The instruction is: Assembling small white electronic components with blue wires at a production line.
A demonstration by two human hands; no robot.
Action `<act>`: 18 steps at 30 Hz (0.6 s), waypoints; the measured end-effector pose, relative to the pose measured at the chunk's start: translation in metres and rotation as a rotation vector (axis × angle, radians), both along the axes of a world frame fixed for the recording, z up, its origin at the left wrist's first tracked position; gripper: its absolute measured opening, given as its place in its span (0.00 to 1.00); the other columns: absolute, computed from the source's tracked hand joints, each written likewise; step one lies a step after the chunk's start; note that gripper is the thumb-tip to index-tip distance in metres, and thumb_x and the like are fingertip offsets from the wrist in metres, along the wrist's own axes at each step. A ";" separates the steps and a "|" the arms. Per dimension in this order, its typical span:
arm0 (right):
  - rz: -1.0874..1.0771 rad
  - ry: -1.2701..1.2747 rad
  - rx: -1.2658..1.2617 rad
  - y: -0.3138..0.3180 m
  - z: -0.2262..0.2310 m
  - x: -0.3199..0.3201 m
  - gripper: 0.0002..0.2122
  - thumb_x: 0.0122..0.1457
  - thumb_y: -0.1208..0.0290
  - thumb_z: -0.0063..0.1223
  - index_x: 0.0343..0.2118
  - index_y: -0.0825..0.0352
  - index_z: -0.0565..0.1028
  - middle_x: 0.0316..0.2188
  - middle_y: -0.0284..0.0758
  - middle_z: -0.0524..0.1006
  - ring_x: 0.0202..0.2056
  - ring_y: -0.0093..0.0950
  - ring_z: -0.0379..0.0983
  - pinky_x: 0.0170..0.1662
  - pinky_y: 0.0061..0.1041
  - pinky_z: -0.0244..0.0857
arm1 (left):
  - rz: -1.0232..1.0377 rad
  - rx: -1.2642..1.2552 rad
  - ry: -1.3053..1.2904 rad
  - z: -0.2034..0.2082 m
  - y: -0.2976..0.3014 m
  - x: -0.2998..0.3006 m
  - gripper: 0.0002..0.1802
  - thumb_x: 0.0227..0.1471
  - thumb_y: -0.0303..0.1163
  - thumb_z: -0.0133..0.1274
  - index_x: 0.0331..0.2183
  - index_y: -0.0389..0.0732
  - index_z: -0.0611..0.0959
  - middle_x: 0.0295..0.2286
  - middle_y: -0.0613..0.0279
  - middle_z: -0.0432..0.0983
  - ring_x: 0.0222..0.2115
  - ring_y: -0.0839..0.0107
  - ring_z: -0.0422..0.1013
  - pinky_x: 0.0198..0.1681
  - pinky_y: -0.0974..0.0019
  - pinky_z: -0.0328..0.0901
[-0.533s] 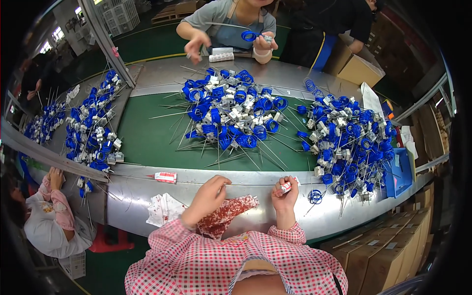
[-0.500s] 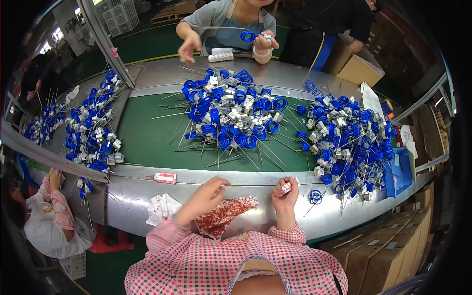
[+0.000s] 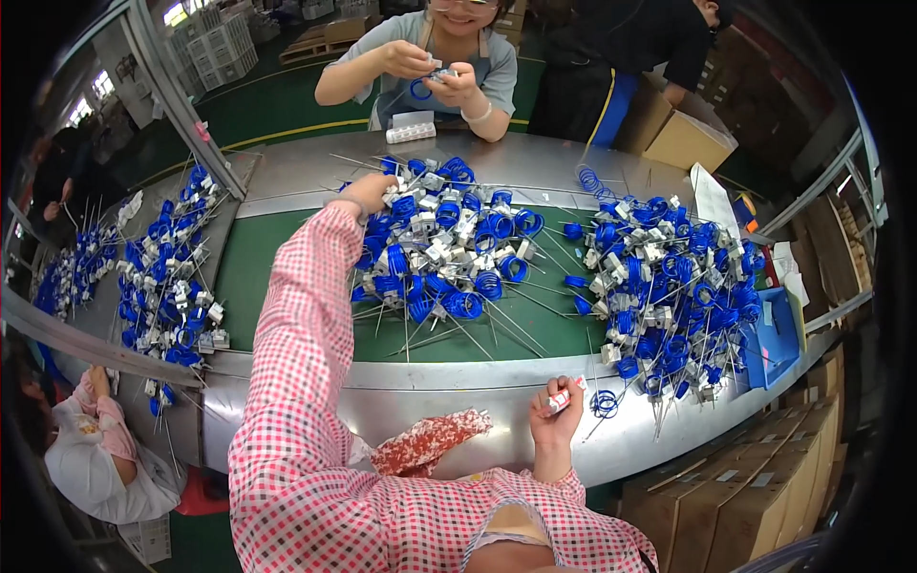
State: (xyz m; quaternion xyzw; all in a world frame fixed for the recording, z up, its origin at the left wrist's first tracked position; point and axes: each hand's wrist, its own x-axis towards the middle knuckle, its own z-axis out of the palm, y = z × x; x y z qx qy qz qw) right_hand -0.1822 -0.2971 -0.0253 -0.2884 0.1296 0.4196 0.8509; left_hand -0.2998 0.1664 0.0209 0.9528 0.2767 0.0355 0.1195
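My left arm stretches across the green mat, and my left hand is at the left edge of the middle pile of blue coiled parts. Its fingers close on a white block there; the fingertips are partly hidden. The parts have white blocks, blue coils and thin metal rods. Near the front of the bench, my right hand is closed around a small red-and-white tube. A red-and-white speckled cloth lies between my arms, close to my body.
More coiled parts are heaped at right and left. A blue tray adjoins the right heap, and one loose coil lies near my right hand. Across the bench, a co-worker handles a part behind a white segmented block.
My left hand has moved from above the cloth to the middle pile. My right hand still holds the tube. The co-worker across has brought both hands together at a part.
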 end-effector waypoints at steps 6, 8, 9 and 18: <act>-0.029 -0.021 -0.064 -0.012 -0.002 0.010 0.08 0.53 0.65 0.42 0.22 0.62 0.65 0.14 0.27 0.62 0.08 0.18 0.48 0.13 0.17 0.42 | -0.012 0.176 -0.606 0.070 -0.048 -0.056 0.20 0.32 0.21 0.54 0.34 0.39 0.71 0.31 0.55 0.70 0.36 0.59 0.67 0.41 0.66 0.61; -0.026 -0.053 -0.063 -0.007 -0.001 0.011 0.08 0.52 0.64 0.43 0.20 0.60 0.64 0.13 0.26 0.61 0.09 0.18 0.48 0.12 0.17 0.44 | 0.125 -0.003 -0.605 0.088 -0.074 -0.080 0.21 0.33 0.19 0.53 0.35 0.39 0.70 0.30 0.56 0.70 0.34 0.62 0.68 0.38 0.66 0.62; -0.024 -0.056 -0.061 -0.004 0.003 0.011 0.08 0.52 0.64 0.42 0.20 0.61 0.65 0.13 0.26 0.61 0.09 0.18 0.48 0.13 0.17 0.44 | 0.164 0.060 -0.688 0.095 -0.087 -0.090 0.21 0.34 0.19 0.53 0.36 0.39 0.70 0.30 0.56 0.70 0.32 0.63 0.69 0.37 0.66 0.63; 0.059 -0.112 0.051 0.004 0.013 -0.003 0.08 0.53 0.66 0.42 0.21 0.62 0.65 0.13 0.27 0.61 0.10 0.18 0.49 0.14 0.18 0.43 | 0.299 -0.260 -0.228 0.058 -0.135 -0.170 0.24 0.33 0.22 0.53 0.38 0.37 0.65 0.33 0.48 0.68 0.35 0.62 0.67 0.37 0.63 0.62</act>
